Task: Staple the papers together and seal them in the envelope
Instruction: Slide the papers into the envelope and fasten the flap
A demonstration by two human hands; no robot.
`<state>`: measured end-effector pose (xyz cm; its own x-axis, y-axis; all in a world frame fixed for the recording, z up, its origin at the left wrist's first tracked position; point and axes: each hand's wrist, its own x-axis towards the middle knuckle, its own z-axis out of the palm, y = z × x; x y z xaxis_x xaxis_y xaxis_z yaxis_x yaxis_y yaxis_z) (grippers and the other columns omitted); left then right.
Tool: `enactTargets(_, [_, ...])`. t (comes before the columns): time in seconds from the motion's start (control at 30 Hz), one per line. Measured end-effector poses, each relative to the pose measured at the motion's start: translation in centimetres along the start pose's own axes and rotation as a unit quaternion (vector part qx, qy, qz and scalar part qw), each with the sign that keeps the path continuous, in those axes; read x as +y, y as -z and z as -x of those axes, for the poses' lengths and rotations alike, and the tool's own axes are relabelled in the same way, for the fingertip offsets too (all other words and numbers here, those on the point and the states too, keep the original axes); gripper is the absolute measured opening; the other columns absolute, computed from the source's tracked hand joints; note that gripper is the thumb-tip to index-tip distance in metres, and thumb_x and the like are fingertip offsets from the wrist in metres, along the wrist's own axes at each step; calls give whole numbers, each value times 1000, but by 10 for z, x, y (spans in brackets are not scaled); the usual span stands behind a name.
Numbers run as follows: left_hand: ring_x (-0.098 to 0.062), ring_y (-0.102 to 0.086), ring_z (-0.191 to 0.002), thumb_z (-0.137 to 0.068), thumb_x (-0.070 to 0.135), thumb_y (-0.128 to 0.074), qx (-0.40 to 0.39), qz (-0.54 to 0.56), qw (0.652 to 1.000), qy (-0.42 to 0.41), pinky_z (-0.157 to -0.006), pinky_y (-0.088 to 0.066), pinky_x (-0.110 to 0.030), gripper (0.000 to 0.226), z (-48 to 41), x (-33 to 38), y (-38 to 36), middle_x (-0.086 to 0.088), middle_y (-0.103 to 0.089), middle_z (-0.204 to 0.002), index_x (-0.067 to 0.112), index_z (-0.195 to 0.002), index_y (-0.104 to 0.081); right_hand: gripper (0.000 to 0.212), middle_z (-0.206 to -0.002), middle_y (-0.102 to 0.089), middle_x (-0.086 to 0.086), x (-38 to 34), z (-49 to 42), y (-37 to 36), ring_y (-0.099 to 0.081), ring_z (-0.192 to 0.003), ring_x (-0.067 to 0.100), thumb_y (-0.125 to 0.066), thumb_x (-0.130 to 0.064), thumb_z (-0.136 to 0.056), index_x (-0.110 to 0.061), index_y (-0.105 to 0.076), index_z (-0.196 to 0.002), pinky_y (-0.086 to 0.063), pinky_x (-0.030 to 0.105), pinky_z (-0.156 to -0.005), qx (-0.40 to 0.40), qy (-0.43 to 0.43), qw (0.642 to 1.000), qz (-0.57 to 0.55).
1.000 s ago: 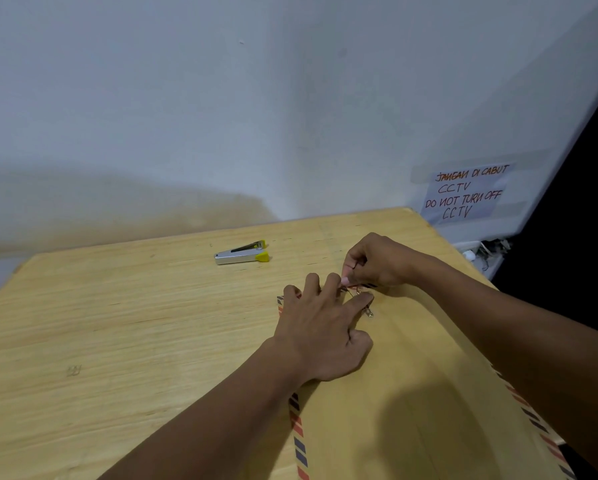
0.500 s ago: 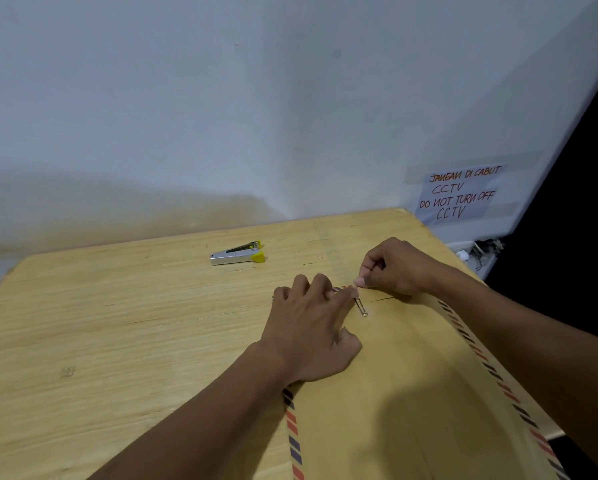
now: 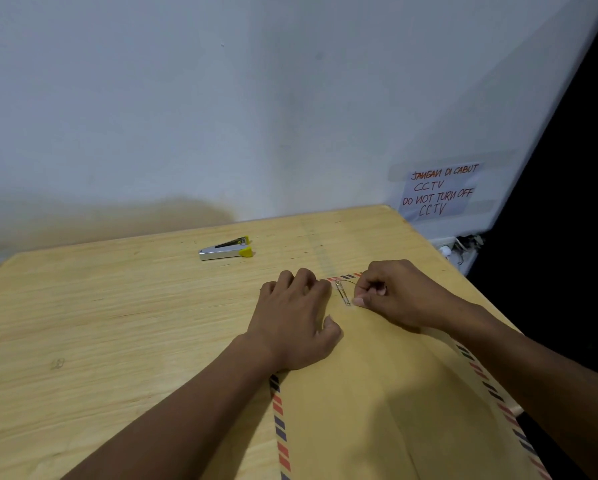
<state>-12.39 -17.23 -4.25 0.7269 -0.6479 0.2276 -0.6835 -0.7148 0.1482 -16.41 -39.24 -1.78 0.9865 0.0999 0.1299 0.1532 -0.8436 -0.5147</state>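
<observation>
Envelope (image 3: 387, 393) lies lengthwise away from viewer, hands (image 3: 292, 320) pressing far end.

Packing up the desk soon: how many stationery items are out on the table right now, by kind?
Stapler: 1
Envelope: 1
Metal clasp on the envelope: 1
Total: 3
No loose papers are in view.

Dim, warm indoor light from above and behind. Soft shadow across the envelope (image 3: 377, 410) below the arms; broad brownish shadow low on the wall (image 3: 117, 216). Black falloff at right. Wide-angle bending at edges. Slight softness, no glare.
</observation>
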Motion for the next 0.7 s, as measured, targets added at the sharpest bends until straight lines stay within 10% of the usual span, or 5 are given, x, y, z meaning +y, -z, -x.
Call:
enactTargets(0.3, [-19, -54, -117, -93, 52, -39, 10, 26, 998, 52, -107, -40, -40, 49, 7, -3, -1, 4, -53, -131, 22, -130, -51, 15, -99, -51, -3, 27, 25, 14, -52, -102, 23, -73, -40, -84, -33, -61, -90, -47, 38, -89, 73, -144, 983, 91])
enactTargets(0.7, [-21, -59, -108, -102, 37, -44, 76, 45, 986, 141, -91, -45, -38, 23, -2, -6, 5, 5, -67, -118, 25, -110, -63, 22, -91, -62, -1, 5, 31, 20, -59, -78, 17, -82, -28, -75, -25, -64, -86, -42, 26, -59, 51, -283, 956, -55])
